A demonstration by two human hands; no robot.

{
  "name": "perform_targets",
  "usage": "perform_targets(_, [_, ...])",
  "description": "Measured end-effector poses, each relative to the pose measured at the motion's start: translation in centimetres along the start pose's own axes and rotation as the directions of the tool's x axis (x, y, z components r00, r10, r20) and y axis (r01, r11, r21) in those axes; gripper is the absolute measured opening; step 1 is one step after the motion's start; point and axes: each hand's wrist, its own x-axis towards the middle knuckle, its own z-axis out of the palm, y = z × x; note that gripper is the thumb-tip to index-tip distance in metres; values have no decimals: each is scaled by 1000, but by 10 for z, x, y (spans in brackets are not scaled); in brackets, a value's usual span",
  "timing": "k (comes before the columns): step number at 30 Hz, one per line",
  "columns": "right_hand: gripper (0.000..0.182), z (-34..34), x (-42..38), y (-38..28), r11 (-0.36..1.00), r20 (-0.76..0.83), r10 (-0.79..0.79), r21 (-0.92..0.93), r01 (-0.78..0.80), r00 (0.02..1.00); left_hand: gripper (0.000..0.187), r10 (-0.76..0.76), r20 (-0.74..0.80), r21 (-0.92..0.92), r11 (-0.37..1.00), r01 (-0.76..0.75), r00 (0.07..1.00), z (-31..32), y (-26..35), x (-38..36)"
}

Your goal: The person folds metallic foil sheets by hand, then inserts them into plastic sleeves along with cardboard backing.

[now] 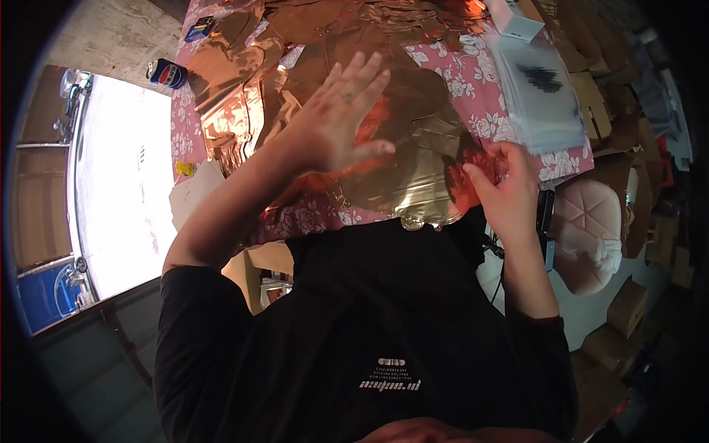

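A flat, shiny gold foil balloon [436, 140] lies in front of me, its lower edge with small rounded tabs near my black shirt. My left hand [343, 114] is over the foil, palm down, fingers spread and thumb out to the right; it is hard to tell whether it presses on the surface. At the right edge of the foil, my right hand [511, 181] is curled, thumb on the near side and forefinger bent, with reddish, reflective foil between them. Its other fingers are partly hidden. More crumpled gold foil [229, 66] spreads out to the left and behind.
The table has a pink flowered cloth [454, 70]. Clear plastic bags [535, 96] and a white box [515, 18] lie at the right. A blue can [167, 74] stands at the far left. A pale cushioned stool [587, 221] and cardboard boxes [628, 306] are right of the table.
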Motion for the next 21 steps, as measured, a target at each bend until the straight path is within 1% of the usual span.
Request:
perform_targets(2, [45, 6, 15, 5, 999, 43, -33, -7, 33, 999, 116, -25, 140, 53, 998, 17, 990, 12, 2, -7])
perform_targets(3, [47, 8, 24, 4, 1000, 91, 11, -22, -9, 996, 116, -25, 139, 54, 998, 18, 990, 17, 2, -9])
perform_targets(5, [48, 20, 38, 10, 1000, 104, -8, -14, 9, 995, 122, -55, 178, 66, 997, 43, 983, 27, 1, -11])
perform_targets(6, [48, 24, 45, 10, 1000, 118, -26, -4, 26, 993, 122, -56, 176, 65, 997, 45, 983, 31, 1, -13])
perform_targets(7, [52, 26, 51, 8, 999, 144, 14, -33, -9, 989, 122, -72, 209, 94, 994, 53, 975, 35, 2, -14])
perform_targets(8, [52, 26, 57, 3, 999, 144, 11, -34, -6, 990, 122, -90, 241, 124, 990, 61, 966, 38, 1, -15])
perform_targets(10, [56, 20, 70, -14, 986, 242, 117, -147, -83, 963, 123, -84, 218, 129, 990, 57, 972, 40, -1, -16])
perform_targets(11, [56, 19, 77, -17, 985, 244, 118, -150, -83, 963, 124, -75, 196, 133, 990, 49, 978, 41, 0, -17])
perform_targets(13, [60, 18, 90, -19, 968, 356, 147, -245, -59, 923, 125, -82, 192, 132, 990, 57, 978, 41, 2, -18])
perform_targets(14, [60, 18, 93, -19, 967, 353, 146, -248, -58, 924, 125, -91, 190, 133, 989, 66, 978, 40, 2, -18])
perform_targets(16, [60, 19, 96, -19, 956, 311, 31, -288, 63, 950, 125, -86, 177, 132, 989, 63, 980, 41, 2, -18])
perform_targets(17, [60, 21, 97, -18, 955, 315, 30, -290, 66, 948, 125, -81, 170, 130, 990, 59, 982, 41, 2, -19])
perform_targets(19, [57, 24, 99, -16, 960, 323, -23, -258, 112, 946, 125, -79, 158, 127, 990, 59, 984, 42, 2, -20])
perform_targets(20, [57, 26, 101, -16, 959, 324, -22, -261, 112, 946, 124, -73, 145, 126, 991, 55, 987, 43, 2, -20])
perform_targets(21, [53, 28, 103, -17, 969, 387, 57, -242, 42, 920, 124, -73, 144, 122, 991, 55, 987, 42, 2, -20])
